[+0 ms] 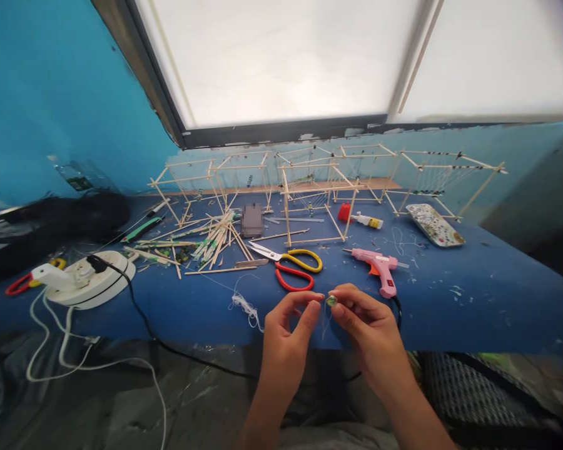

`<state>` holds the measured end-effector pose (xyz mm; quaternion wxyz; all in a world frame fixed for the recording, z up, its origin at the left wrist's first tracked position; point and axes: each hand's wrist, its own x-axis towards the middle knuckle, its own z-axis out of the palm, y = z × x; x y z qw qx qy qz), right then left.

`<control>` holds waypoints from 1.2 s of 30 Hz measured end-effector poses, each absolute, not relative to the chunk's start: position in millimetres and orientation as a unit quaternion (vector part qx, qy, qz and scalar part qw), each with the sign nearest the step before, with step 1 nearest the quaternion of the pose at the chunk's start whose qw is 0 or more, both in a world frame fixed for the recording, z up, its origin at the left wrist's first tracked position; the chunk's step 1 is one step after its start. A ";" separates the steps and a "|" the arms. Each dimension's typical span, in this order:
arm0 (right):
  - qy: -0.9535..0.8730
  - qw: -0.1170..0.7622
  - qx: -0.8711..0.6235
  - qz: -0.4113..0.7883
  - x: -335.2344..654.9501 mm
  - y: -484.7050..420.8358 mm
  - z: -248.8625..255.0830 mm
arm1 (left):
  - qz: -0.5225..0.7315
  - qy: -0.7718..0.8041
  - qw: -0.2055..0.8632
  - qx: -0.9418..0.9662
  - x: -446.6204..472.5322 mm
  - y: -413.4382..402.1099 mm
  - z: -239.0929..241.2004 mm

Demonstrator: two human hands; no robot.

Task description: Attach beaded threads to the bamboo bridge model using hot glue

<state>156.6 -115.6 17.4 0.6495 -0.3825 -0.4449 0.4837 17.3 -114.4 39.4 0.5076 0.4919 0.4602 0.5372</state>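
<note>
Between the thumb and forefinger of my right hand [370,325] is a small round greenish bead [331,301], held just above the table's front edge. A thin pale thread [325,325] hangs down by it. My left hand [288,331] faces it from the left, thumb and forefinger brought together in a pinch close to the thread. What those fingertips hold is too small to make out. Just beyond my left hand lie scissors [293,269] with one red and one yellow handle. A loose bundle of white thread [246,309] lies to the left.
Stick frames [316,187] strung with threads and beads stand along the wall. Loose sticks [216,240] lie left of centre. A pink glue gun [378,265], glue bottle [368,220] and speckled tray [434,225] are at right. A white power strip [89,281] trails cables at left.
</note>
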 end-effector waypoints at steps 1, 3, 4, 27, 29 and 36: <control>-0.449 0.649 -0.383 0.479 155.9 -115.5 16.8 | 0.545 0.457 0.508 0.486 17.6 -115.1 39.7; -0.454 0.650 -0.387 0.471 154.1 -115.6 15.4 | 0.562 0.441 0.523 0.465 19.7 -116.6 39.7; -0.454 0.652 -0.387 0.468 153.0 -115.7 14.5 | 0.569 0.433 0.535 0.451 21.2 -117.2 39.2; -0.522 0.655 -0.495 0.231 149.2 -126.5 14.5 | 0.605 0.404 0.613 0.309 28.1 -117.4 22.3; -0.537 0.657 -0.501 0.172 150.3 -128.1 11.3 | 0.610 0.410 0.606 0.305 28.9 -117.2 22.8; -0.623 0.641 -0.445 0.061 148.7 -132.5 8.8 | 0.613 0.428 0.583 0.318 29.7 -120.9 23.7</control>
